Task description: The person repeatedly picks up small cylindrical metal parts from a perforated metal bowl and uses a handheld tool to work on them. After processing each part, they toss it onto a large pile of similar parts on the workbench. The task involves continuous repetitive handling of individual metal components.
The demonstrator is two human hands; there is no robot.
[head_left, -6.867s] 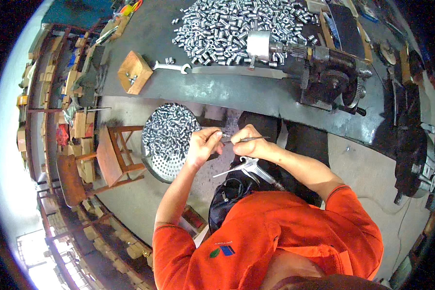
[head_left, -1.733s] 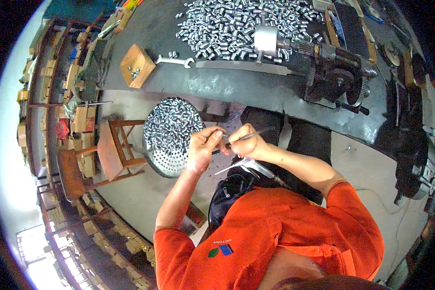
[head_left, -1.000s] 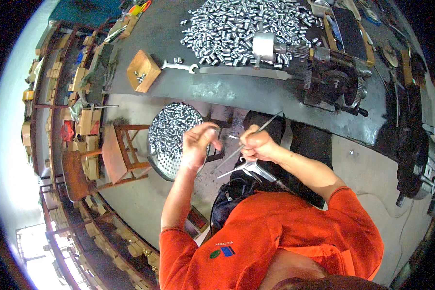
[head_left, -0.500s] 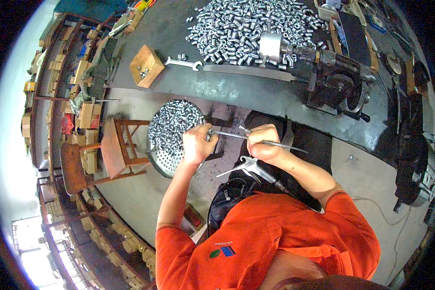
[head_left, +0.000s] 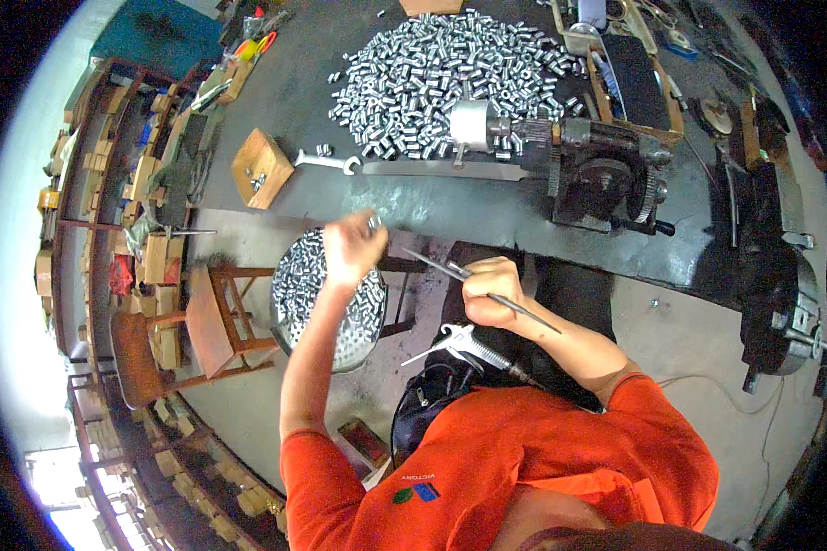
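Observation:
My left hand (head_left: 351, 253), slightly blurred, is closed with a small shiny metal sleeve (head_left: 374, 222) at its fingertips, above the near edge of the bench. Below it stands a round perforated metal bowl (head_left: 351, 351), heaped with similar sleeves (head_left: 296, 285). My right hand (head_left: 492, 292) is wrapped round a slim grey metal rod (head_left: 533, 318), file-like, whose tapered tip points toward the left hand without touching it. A short metal piece (head_left: 459, 267) crosses the rod beside the fingers; what it is I cannot make out. Just under my right hand lies a silver air blow gun (head_left: 467, 343).
On the dark workbench (head_left: 413, 204) lie a large pile of metal sleeves (head_left: 423, 83), an open-end wrench (head_left: 329, 163) and a wooden box (head_left: 262, 170) with a few sleeves. A geared machine (head_left: 606, 174) stands at right. Left are a wooden chair (head_left: 138, 344) and shelves (head_left: 78, 222).
My left hand has moved up and left, off the rod's tip, taking a sleeve with it. The right hand still grips the rod. The whole view has shifted slightly.

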